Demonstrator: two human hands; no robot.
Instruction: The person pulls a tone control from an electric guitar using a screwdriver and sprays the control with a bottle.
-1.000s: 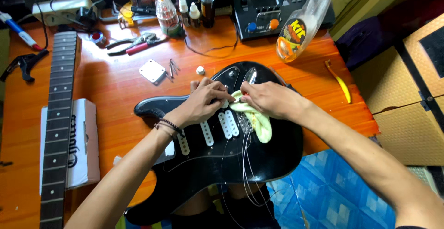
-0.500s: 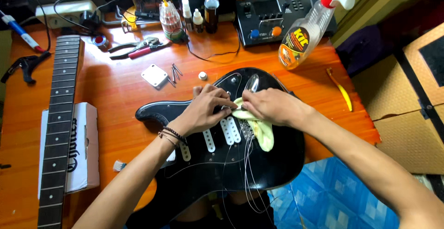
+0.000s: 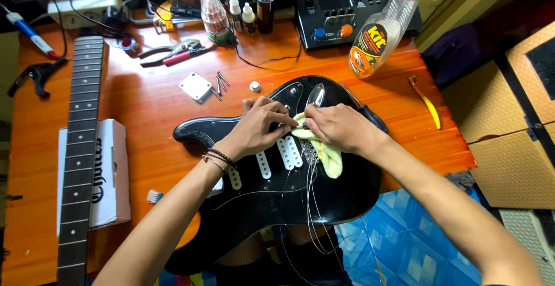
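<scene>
Head view, looking down on an orange wooden bench (image 3: 144, 124). One black guitar body (image 3: 324, 199) lies flat at centre, partly over the near edge, with three white pickups (image 3: 287, 153) and loose strings trailing off it. One detached guitar neck (image 3: 81, 147) lies along the left side, over one white box (image 3: 113, 173). Left hand (image 3: 257, 130) rests on the body beside the pickups, fingers curled together and pinching at a string end or some small part just beside the cloth; which one is too small to tell. Right hand (image 3: 341, 127) presses one pale yellow cloth (image 3: 324, 150) onto the body, fingers closed on its upper fold, with the rest of the cloth hanging below the palm. Counted elsewhere: one spray bottle (image 3: 384, 29) at upper right, one yellow toothbrush (image 3: 428, 101) to the right, one square metal plate (image 3: 195, 85) with a few screws (image 3: 219, 82) just beside it, one white knob (image 3: 255, 86), one pair of pliers (image 3: 173, 54), four small bottles (image 3: 243, 10) at the back, and one black effects unit (image 3: 347, 8). Versus half a second earlier: both hands hold the same spot over the pickups, the left fingers are drawn tighter toward the cloth, and the cloth is bunched slightly more under the right hand; all other items are unmoved.
</scene>
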